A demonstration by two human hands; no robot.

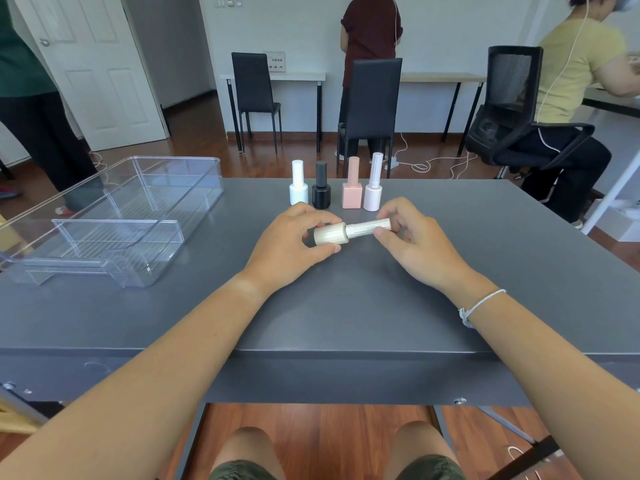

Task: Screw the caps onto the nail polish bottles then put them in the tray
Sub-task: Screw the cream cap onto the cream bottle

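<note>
Above the grey table (pixel 346 306), the left hand (pixel 287 244) grips the ribbed beige nail polish bottle (pixel 330 233) held sideways, while the right hand (pixel 412 237) pinches its white ribbed cap (pixel 367 226) between thumb and fingers. Four capped bottles (pixel 336 185) stand in a row just behind; the clear tray (pixel 114 216) sits left.

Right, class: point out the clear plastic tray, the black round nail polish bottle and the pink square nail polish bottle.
Clear plastic tray (pixel 207 174): head view, far right wall.
Black round nail polish bottle (pixel 321 195): head view, body.
Pink square nail polish bottle (pixel 352 195): head view, body.
</note>
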